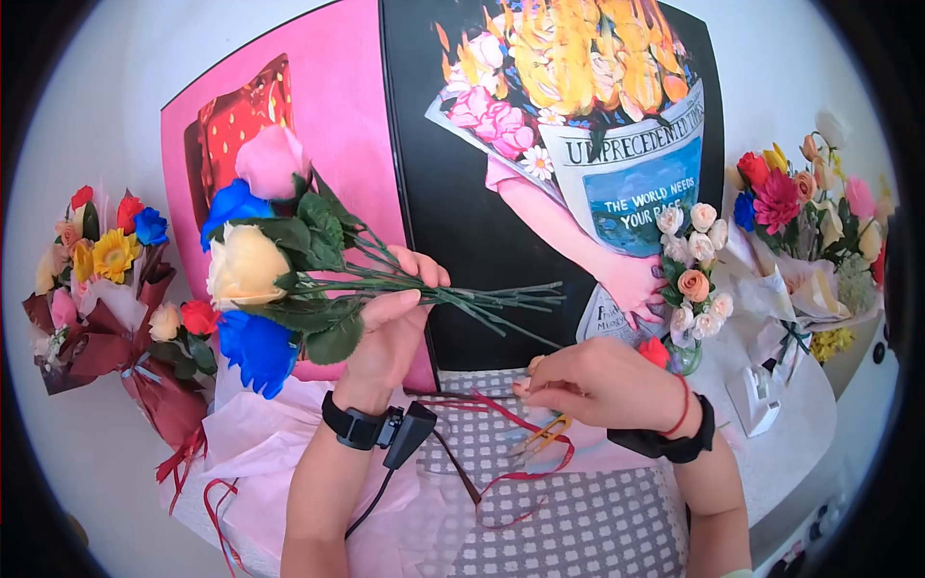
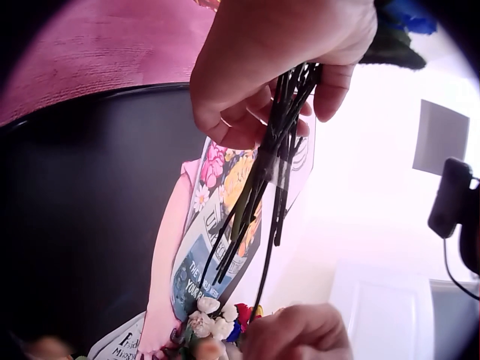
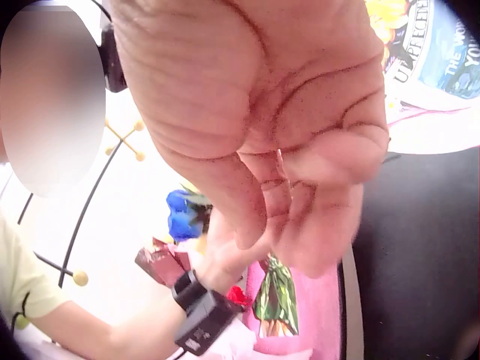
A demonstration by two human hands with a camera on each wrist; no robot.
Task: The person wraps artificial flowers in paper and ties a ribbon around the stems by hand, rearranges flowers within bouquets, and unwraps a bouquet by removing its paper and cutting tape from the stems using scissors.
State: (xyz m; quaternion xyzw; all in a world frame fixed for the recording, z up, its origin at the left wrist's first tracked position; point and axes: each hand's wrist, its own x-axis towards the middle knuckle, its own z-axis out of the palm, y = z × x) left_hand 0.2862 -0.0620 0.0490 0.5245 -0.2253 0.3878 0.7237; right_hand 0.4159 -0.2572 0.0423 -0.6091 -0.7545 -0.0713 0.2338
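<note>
My left hand (image 1: 390, 323) grips a bunch of artificial flowers by its thin green stems (image 1: 491, 297). Pink, cream (image 1: 249, 268) and blue blooms (image 1: 258, 352) with green leaves point left. A band of clear tape (image 2: 277, 171) wraps the stems just below the left fingers. Near the stem ends is my right hand (image 1: 607, 385), its fingers curled and thumb close to them. One longer stem (image 2: 264, 274) reaches down to this hand and overlaps it in the left wrist view. I cannot tell whether the right fingers pinch anything.
Wrapped bouquets stand at the left (image 1: 120, 289) and right (image 1: 800, 231). Yellow-handled scissors (image 1: 544, 435) and red ribbon (image 1: 568, 458) lie on the checked cloth (image 1: 597, 520). Pink wrapping paper (image 1: 255, 433) covers the left side. A white dispenser (image 1: 756, 400) sits at right, before the large painted panels (image 1: 462, 241).
</note>
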